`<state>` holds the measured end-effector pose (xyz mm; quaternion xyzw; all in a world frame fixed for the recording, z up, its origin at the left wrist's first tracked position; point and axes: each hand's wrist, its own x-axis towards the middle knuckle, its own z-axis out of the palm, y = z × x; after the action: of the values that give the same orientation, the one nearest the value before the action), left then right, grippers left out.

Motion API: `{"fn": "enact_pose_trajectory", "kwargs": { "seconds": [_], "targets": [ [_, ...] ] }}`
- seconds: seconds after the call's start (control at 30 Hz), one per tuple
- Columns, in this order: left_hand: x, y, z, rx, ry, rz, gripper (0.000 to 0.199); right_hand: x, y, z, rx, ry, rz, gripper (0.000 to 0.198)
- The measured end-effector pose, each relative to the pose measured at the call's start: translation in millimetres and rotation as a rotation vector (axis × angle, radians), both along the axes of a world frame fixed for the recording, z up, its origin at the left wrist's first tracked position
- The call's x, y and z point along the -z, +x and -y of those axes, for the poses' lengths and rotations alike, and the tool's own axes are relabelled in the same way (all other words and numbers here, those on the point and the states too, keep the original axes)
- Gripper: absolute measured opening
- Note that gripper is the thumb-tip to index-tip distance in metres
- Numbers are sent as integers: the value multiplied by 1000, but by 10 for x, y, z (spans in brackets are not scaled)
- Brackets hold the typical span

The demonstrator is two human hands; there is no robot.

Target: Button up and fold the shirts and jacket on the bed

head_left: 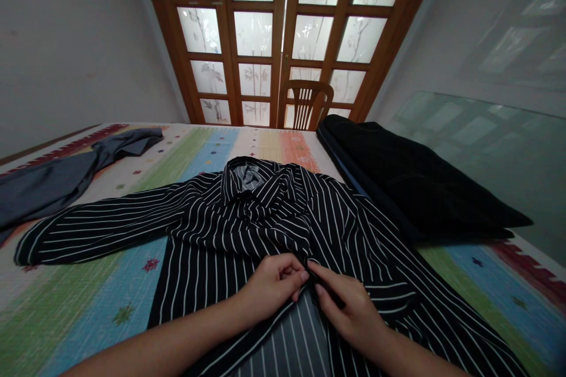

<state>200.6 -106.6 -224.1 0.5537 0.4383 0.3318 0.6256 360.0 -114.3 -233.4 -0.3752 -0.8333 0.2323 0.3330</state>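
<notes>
A black shirt with white stripes (207,247) lies spread face up on the table, collar toward the far side and one sleeve stretched out to the left. Its lower front hangs apart, showing the greyer inside of the cloth. At the middle of the front, my left hand (276,283) pinches the left front edge between thumb and fingers. My right hand (347,303) grips the other front edge close beside it, thumb and forefinger closed on the cloth. Both sets of fingertips nearly meet; any button between them is too small to make out.
A colourful striped tablecloth (145,283) covers the table. Folded dark clothes (411,177) are stacked at the right, by a glass panel (486,141). A grey garment (66,174) lies at the left. Beyond the far edge stand a wooden chair (305,100) and glazed wooden doors (280,29).
</notes>
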Motion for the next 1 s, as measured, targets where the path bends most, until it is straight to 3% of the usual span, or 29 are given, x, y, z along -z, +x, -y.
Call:
{"fn": "enact_pose_trajectory", "kwargs": {
  "seconds": [0.2,0.3,0.63,0.73,0.9,1.0],
  "targets": [
    [-4,0,-10,-18,-7,8,18,-20,-3,-18,-4,-504,-192,41],
    [28,-4,-17,12,-28,-19,17,4,-17,-54,27,-651,-274,44],
    [94,-16,-50,127,-44,-87,16,-11,-45,-77,104,-776,-356,31],
    [74,-16,-48,161,-10,-118,18,-26,-70,-74,61,-778,-339,25],
    [24,-13,-34,173,-35,-115,4,-43,-101,-67,6,-778,-269,17],
    [-11,-17,-29,172,-5,-112,8,-44,-102,-69,-22,-768,-234,13]
  ]
}}
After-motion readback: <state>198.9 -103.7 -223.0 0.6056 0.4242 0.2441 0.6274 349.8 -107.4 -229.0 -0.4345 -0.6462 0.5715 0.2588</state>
